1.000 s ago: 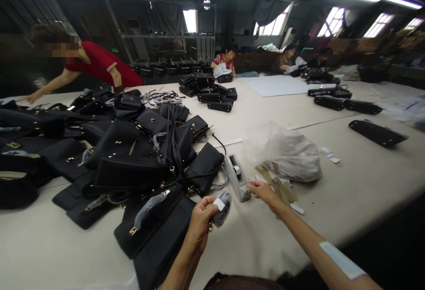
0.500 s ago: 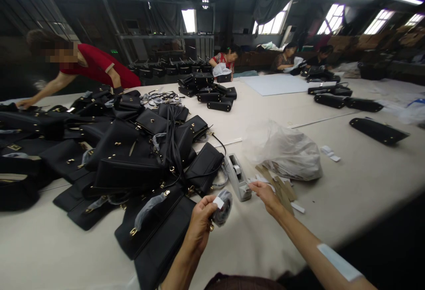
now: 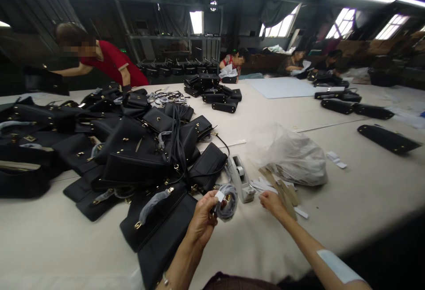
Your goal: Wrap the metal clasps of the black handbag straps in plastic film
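My left hand (image 3: 203, 220) is closed on a coiled strap wrapped in grey film (image 3: 227, 201), a small white tab pinched at its top. My right hand (image 3: 274, 205) is just right of it, fingers pinched together on something I cannot make out, close to the white tape dispenser (image 3: 239, 177) and a fan of brown and white paper strips (image 3: 281, 191). A black handbag with a film-wrapped handle (image 3: 158, 224) lies under my left wrist.
A big heap of black handbags (image 3: 126, 148) covers the left of the pale table (image 3: 365, 183). A crumpled clear plastic bag (image 3: 288, 153) lies beyond the strips. More bags (image 3: 215, 95) sit farther back. A person in red (image 3: 109, 64) bends over the far left; others sit at the far side.
My right hand has drawn back from the tape dispenser toward the wrapped strap. The view has shifted slightly left and down; the person in red has straightened a little.
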